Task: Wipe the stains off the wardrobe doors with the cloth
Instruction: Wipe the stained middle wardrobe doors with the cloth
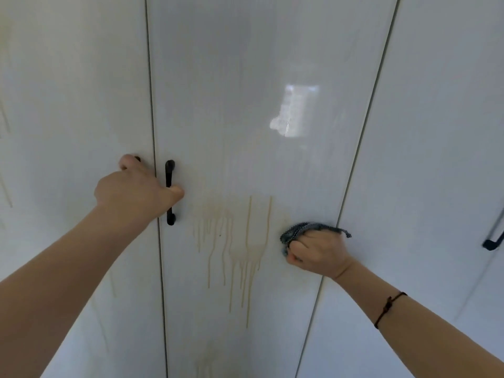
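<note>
A glossy white wardrobe door (pixel 245 91) fills the middle of the view. Tan drip stains (pixel 240 241) run down it below handle height. My right hand (pixel 316 251) grips a crumpled grey-blue cloth (pixel 302 230) and holds it against the door, just right of the stains. My left hand (pixel 136 186) grips the black handles (pixel 170 192) where the middle door meets the left door (pixel 68 105); the thumb hooks over the right handle and the left handle is mostly hidden under the hand.
Faint tan streaks (pixel 5 159) mark the left door near its far edge. Another door on the right (pixel 436 132) carries a black handle (pixel 493 241) at the frame edge. More faint staining (pixel 207 356) shows low on the middle door.
</note>
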`<state>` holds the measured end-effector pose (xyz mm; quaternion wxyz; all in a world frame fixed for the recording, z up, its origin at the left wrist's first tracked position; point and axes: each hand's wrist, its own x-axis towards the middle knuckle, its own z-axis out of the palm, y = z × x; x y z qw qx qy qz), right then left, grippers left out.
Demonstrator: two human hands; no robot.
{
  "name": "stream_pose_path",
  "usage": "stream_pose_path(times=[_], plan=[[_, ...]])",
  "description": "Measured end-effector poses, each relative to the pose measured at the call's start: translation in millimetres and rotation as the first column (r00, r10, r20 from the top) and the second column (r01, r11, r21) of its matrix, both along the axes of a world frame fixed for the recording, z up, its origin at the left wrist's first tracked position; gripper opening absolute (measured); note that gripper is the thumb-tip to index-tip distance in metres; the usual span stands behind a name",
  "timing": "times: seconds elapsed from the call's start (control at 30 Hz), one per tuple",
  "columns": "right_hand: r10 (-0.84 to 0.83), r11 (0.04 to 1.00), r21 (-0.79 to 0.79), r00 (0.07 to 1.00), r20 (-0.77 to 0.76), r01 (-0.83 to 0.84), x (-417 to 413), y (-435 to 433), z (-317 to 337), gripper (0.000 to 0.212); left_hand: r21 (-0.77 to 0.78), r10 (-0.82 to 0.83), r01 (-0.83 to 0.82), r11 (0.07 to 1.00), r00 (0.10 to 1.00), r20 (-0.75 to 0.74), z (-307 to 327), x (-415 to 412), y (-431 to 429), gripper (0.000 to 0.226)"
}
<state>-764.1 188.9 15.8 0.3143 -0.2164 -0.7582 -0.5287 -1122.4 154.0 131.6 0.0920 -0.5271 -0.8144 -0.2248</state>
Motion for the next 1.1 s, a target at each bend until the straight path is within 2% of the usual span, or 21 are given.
stream_pose_path(times=[0.07, 0.13, 0.2, 0.27, 0.33, 0.4, 0.5, 0.6, 0.7, 0.8, 0.83, 0.9, 0.97, 1.0, 1.03, 1.1], plan=[[-0.006, 0.997, 0.073, 0.998, -0.065, 0.011, 8, 0, 39, 0.034, 0.009, -0.005, 0.005, 1.000, 1.000, 0.013, -4, 1, 2, 0.083], [-0.090, 0.981, 0.143, 0.967, -0.238, 0.127, 11, 2, 87, 0.036, 0.040, -0.007, 0.006, 0.999, 1.000, 0.027, -7, 1, 4, 0.080], [-0.143, 0.954, 0.175, 0.885, -0.443, 0.242, 3, 6, 124, 0.036, 0.076, -0.020, 0.015, 0.997, 0.998, 0.058, -12, -1, 6, 0.074], [-0.097, 0.937, 0.213, 0.792, -0.602, 0.276, -8, 12, 134, 0.033, 0.131, -0.038, 0.026, 0.991, 0.995, 0.087, -16, 0, 7, 0.070], [-0.047, 0.932, 0.240, 0.744, -0.667, 0.273, -16, 14, 124, 0.032, 0.168, -0.035, 0.011, 0.986, 0.990, 0.139, -18, 7, 10, 0.071], [-0.041, 0.948, 0.225, 0.789, -0.614, 0.224, -16, 11, 93, 0.033, 0.172, -0.006, -0.026, 0.985, 0.983, 0.184, -21, 13, 11, 0.073], [-0.021, 0.990, 0.124, 0.926, -0.377, 0.073, -11, 2, 17, 0.034, 0.196, 0.001, -0.039, 0.980, 0.981, 0.192, -25, 14, 14, 0.076], [-0.053, 0.998, -0.034, 0.980, -0.194, 0.048, -9, -5, -42, 0.035, 0.217, -0.017, -0.028, 0.976, 0.979, 0.203, -28, 11, 15, 0.075], [-0.108, 0.991, -0.094, 0.989, -0.100, 0.099, -8, -5, -52, 0.035, 0.229, -0.049, -0.001, 0.973, 0.976, 0.213, -27, 11, 11, 0.076], [-0.074, 0.997, -0.027, 0.997, -0.020, 0.074, 2, -4, -17, 0.034, 0.258, -0.071, 0.017, 0.966, 0.977, 0.200, -26, 9, 9, 0.077], [-0.086, 0.996, 0.008, 0.993, -0.076, 0.086, 4, -3, 9, 0.035, 0.267, -0.080, 0.024, 0.963, 0.977, 0.198, -26, 8, 8, 0.078], [-0.135, 0.985, 0.060, 0.939, -0.317, 0.162, -2, 2, 71, 0.036, 0.278, -0.094, 0.036, 0.960, 0.975, 0.201, -28, 7, 8, 0.077], [-0.124, 0.971, 0.101, 0.815, -0.566, 0.217, -24, 5, 123, 0.035, 0.297, -0.100, 0.041, 0.954, 0.977, 0.189, -31, 5, 7, 0.074], [-0.118, 0.964, 0.107, 0.756, -0.643, 0.242, -35, 7, 139, 0.034, 0.310, -0.104, 0.042, 0.950, 0.977, 0.186, -32, 5, 9, 0.073], [-0.110, 0.962, 0.106, 0.715, -0.691, 0.251, -46, 9, 146, 0.033, 0.320, -0.108, 0.042, 0.946, 0.975, 0.192, -33, 5, 9, 0.072], [-0.079, 0.963, 0.135, 0.722, -0.687, 0.233, -62, 11, 138, 0.033, 0.331, -0.115, 0.042, 0.943, 0.972, 0.205, -33, 6, 10, 0.067]])
